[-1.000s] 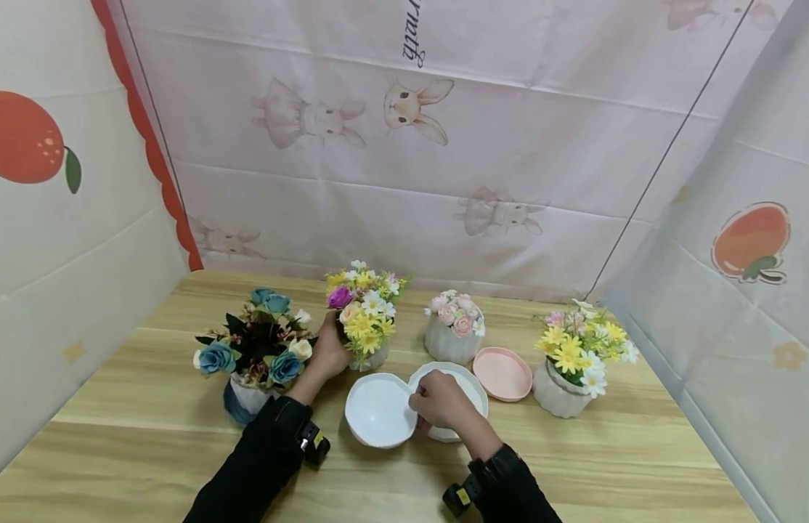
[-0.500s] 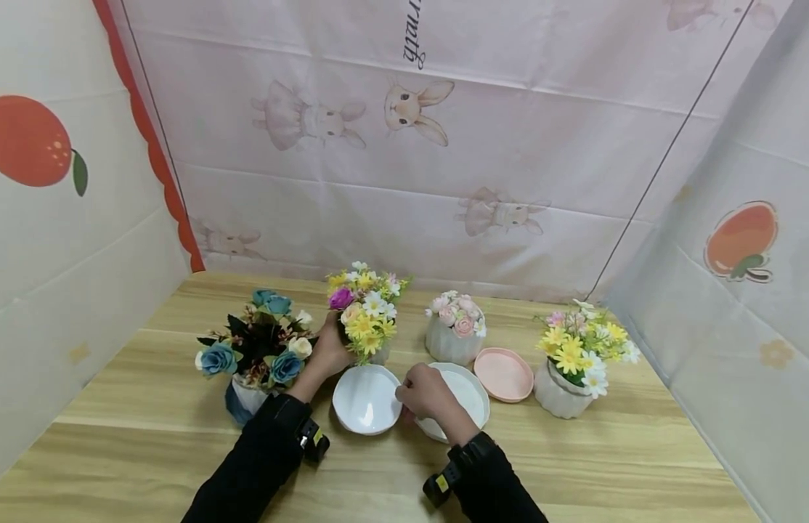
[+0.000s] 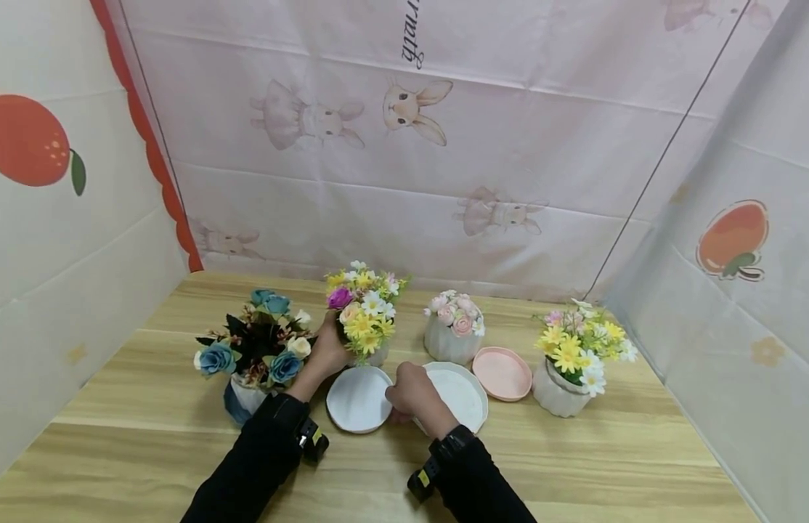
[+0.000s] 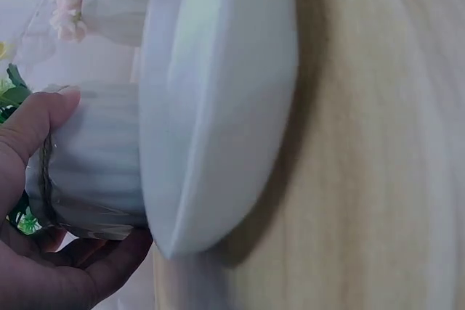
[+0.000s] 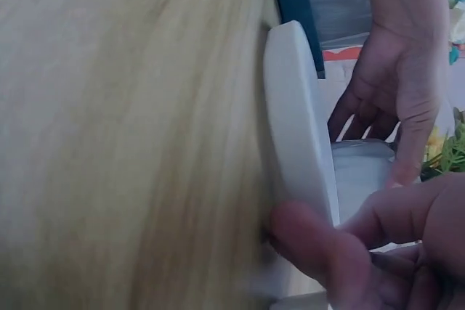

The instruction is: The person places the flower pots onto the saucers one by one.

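Here, slightly below the middle of the head view, the left hand (image 3: 329, 351) has its thumb and fingers curled round a pale flower pot (image 4: 98, 157), which stands upright and holds yellow, white, peach and purple flowers (image 3: 365, 312). The right hand (image 3: 417, 396), near the lower centre, is nearly closed, its thumb and fingers pinching the right rim of a white dish (image 3: 357, 401). That dish lies nearly level just in front of the pot; whether it touches the table (image 3: 614, 450) is hard to tell.

Right of centre is a white plate (image 3: 460, 396), partly hidden by the right hand, with a pink saucer (image 3: 502, 374) just beside it. Behind them stands a pot of pink roses (image 3: 453, 341). At the lower left is a pot of blue roses (image 3: 248, 399), just beside the left wrist; at the lower right, a pot of daisies (image 3: 561, 392). A rabbit-print cloth (image 3: 548, 160) fills the upper frame.
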`<state>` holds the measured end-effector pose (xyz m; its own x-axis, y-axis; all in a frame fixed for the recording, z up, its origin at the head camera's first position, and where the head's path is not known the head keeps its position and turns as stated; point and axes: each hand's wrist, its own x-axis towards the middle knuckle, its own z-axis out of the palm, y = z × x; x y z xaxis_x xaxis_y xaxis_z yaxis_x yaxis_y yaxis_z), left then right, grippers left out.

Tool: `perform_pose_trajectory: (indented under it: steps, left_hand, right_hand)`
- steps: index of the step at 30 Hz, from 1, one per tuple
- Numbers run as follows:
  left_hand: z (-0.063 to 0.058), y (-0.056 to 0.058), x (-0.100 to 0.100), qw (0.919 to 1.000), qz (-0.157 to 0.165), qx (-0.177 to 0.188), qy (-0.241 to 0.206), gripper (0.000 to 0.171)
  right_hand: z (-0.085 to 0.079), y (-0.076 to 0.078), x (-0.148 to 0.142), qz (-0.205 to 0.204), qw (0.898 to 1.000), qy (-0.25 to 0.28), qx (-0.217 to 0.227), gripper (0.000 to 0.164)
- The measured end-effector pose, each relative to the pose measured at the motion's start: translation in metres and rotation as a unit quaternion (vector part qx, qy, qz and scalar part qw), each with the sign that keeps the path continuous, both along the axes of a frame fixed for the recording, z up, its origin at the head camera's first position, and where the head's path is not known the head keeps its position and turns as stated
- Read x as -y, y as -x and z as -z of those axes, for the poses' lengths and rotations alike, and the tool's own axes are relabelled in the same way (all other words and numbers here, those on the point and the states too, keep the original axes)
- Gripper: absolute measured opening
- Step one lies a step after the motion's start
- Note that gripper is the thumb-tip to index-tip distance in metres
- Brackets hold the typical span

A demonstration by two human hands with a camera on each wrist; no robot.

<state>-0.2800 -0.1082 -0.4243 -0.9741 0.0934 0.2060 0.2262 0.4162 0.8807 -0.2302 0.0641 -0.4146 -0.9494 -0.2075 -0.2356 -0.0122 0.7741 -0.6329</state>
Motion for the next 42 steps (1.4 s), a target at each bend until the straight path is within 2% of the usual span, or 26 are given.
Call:
perform_pose_trajectory:
  steps: [2,9,15,17,22,26,31,36,42]
  left_hand:
    - [0.001,0.0,0.0,1.0,-0.002,0.007,-0.002,0.08]
    - [0.0,-0.001,0.001,0.9998,0.01,-0.006,-0.017,0.078]
    - [-0.001,-0.001,0.0,0.9999,0.014,0.004,0.007,0.079]
    - [-0.002,-0.001,0.001,0.9998,0.015,0.01,0.002,0.08]
    - [0.0,-0.001,0.003,0.9973,0.023,0.039,-0.058,0.076]
    - [0.003,0.0,0.005,0.994,0.03,0.043,-0.096,0.072]
    - [0.009,0.002,0.005,0.9935,0.041,0.019,-0.105,0.071]
    - [0.013,0.002,0.004,0.9902,0.045,0.003,-0.132,0.065]
    - [0.006,0.001,0.002,0.9903,0.025,0.017,-0.136,0.066]
  right_hand:
    - [0.001,-0.001,0.001,0.004,1.0,0.007,0.004,0.024]
    - [0.002,-0.003,0.005,0.014,1.0,0.008,0.005,0.023]
    - [0.005,-0.002,0.004,0.026,0.999,0.02,0.008,0.019]
    - [0.006,-0.002,0.004,0.028,0.999,0.024,0.008,0.018]
    - [0.008,-0.001,0.004,0.027,0.999,0.026,0.007,0.017]
    - [0.009,0.0,0.004,0.025,0.999,0.02,0.002,0.019]
    - [0.01,0.0,0.004,0.026,1.0,0.016,0.001,0.018]
    - [0.008,0.0,0.004,0.023,1.0,0.013,0.004,0.021]
    - [0.007,-0.001,0.004,0.016,1.0,0.016,0.0,0.026]
